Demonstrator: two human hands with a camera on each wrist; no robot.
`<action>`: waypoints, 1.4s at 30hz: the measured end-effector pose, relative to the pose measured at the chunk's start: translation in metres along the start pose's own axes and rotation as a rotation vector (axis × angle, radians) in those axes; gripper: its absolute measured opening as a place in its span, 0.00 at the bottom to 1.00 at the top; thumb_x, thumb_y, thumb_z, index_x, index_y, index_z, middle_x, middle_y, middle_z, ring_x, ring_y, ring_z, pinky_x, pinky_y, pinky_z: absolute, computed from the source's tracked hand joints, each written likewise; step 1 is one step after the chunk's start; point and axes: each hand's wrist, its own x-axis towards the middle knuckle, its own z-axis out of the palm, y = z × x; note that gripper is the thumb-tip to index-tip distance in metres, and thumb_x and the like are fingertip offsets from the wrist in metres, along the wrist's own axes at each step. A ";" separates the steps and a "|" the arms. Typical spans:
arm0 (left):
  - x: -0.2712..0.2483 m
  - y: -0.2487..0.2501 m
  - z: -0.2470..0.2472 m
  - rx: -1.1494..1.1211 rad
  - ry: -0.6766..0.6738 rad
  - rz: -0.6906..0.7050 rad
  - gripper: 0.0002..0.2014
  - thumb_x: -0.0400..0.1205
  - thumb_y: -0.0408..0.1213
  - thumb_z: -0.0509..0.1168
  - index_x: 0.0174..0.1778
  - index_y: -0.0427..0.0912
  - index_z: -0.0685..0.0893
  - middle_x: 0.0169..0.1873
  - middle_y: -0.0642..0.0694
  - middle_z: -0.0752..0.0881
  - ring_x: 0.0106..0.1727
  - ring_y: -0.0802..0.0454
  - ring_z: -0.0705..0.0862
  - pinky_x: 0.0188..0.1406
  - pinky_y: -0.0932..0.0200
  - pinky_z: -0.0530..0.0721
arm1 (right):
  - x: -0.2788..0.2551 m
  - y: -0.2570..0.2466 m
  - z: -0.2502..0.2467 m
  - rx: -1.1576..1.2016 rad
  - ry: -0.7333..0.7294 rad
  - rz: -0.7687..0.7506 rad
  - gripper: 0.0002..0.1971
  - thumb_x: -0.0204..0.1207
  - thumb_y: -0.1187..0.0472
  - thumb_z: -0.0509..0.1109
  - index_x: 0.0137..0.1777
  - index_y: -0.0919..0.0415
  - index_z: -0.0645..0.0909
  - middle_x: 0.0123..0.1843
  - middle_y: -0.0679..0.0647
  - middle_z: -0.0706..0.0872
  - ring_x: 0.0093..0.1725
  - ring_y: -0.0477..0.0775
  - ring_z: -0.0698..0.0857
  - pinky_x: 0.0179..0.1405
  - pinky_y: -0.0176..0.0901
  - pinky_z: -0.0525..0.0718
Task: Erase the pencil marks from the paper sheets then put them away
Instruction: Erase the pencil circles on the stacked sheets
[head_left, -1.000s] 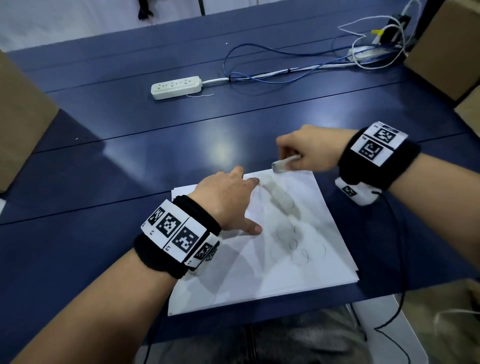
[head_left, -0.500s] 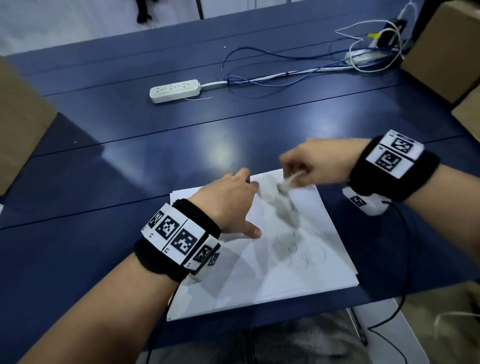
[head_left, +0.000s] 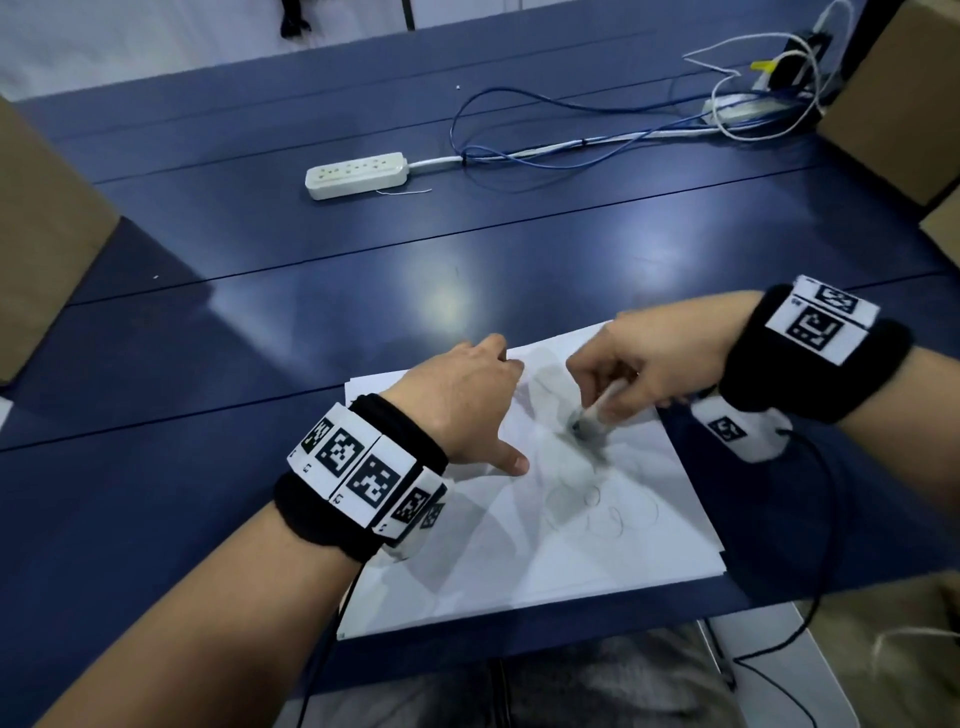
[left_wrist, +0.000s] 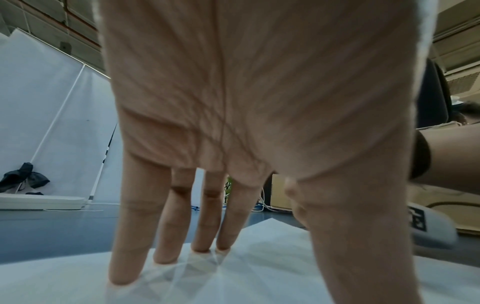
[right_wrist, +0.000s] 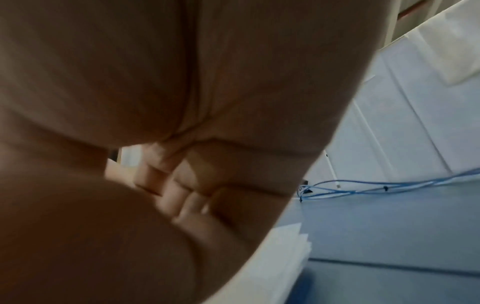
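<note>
A stack of white paper sheets (head_left: 561, 561) lies on the blue table near its front edge. Faint pencil loops (head_left: 608, 512) show on the top sheet. My left hand (head_left: 467, 400) presses flat on the sheet's far left part with straight fingers (left_wrist: 166, 236) spread on the paper (left_wrist: 259, 273). My right hand (head_left: 644, 374) grips a white eraser (head_left: 597, 413) and holds its tip down on the sheet, just above the loops. In the right wrist view the curled fingers (right_wrist: 187, 197) hide the eraser; the paper stack's corner (right_wrist: 285, 251) shows below.
A white power strip (head_left: 356, 175) lies at mid-table, with blue and white cables (head_left: 597, 140) running to the far right. Cardboard boxes stand at the left (head_left: 41, 249) and right (head_left: 904, 104) edges. Wrist cables hang over the front edge.
My right hand has come down and towards me from the sheet's far corner, bringing the eraser onto the paper. The left hand has stayed pressed on the sheet.
</note>
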 end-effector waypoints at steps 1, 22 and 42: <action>0.000 0.000 0.000 -0.005 0.001 0.000 0.42 0.69 0.67 0.73 0.73 0.46 0.74 0.63 0.49 0.72 0.63 0.47 0.76 0.49 0.55 0.75 | 0.003 0.000 -0.001 -0.027 0.034 0.002 0.04 0.74 0.57 0.75 0.46 0.50 0.83 0.34 0.57 0.87 0.28 0.64 0.85 0.19 0.41 0.81; 0.000 0.001 -0.001 -0.010 -0.002 -0.005 0.41 0.68 0.67 0.73 0.73 0.47 0.75 0.62 0.49 0.73 0.62 0.47 0.75 0.51 0.51 0.80 | -0.002 0.003 -0.001 -0.125 0.161 0.011 0.07 0.75 0.50 0.74 0.45 0.49 0.79 0.32 0.45 0.83 0.28 0.50 0.82 0.29 0.42 0.80; 0.001 0.002 -0.002 -0.013 -0.013 0.000 0.42 0.68 0.67 0.74 0.74 0.46 0.74 0.63 0.50 0.72 0.63 0.48 0.75 0.48 0.53 0.78 | 0.006 0.014 -0.014 -0.298 0.416 0.112 0.07 0.76 0.52 0.70 0.50 0.52 0.79 0.39 0.44 0.85 0.45 0.54 0.84 0.45 0.50 0.82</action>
